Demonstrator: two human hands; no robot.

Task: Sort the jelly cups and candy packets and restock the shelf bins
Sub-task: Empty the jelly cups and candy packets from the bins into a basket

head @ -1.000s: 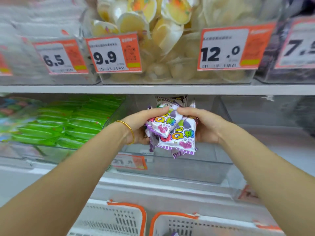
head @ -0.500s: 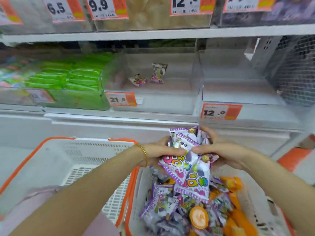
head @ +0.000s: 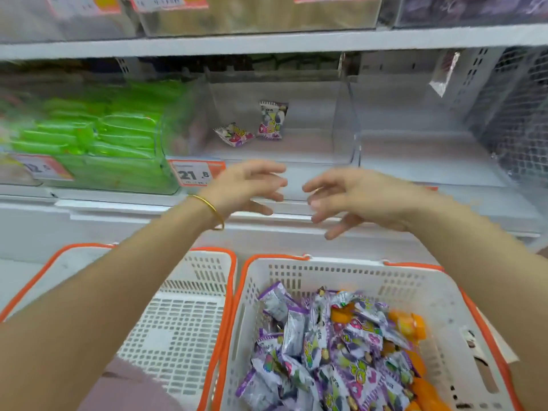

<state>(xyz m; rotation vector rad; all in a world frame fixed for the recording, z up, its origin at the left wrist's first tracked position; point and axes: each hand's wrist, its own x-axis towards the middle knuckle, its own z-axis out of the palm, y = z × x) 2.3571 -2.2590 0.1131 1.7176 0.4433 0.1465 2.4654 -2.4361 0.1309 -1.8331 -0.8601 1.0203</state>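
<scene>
My left hand [head: 249, 188] and my right hand [head: 355, 200] hover side by side in front of the shelf edge. Their fingers are loosely spread and hold nothing. Below them a white basket with an orange rim [head: 341, 262] contains a heap of purple candy packets [head: 326, 351] mixed with orange jelly cups [head: 409, 324]. Behind the hands stands a clear shelf bin [head: 344, 120] with two purple packets in it, one upright [head: 271, 121] and one lying flat [head: 234, 134].
A second white basket [head: 189, 307] sits to the left of the full one, with nothing visible in it. Left of the clear bin is a bin of green packets [head: 103, 134]. A price tag reading 21.8 [head: 194, 173] hangs on the bin front. Another clear bin [head: 415, 143] stands to the right.
Half a second ago both hands held a bunch of purple packets above the basket. Now the hands are empty, higher and spread apart. The view has tilted down from the shelf.
</scene>
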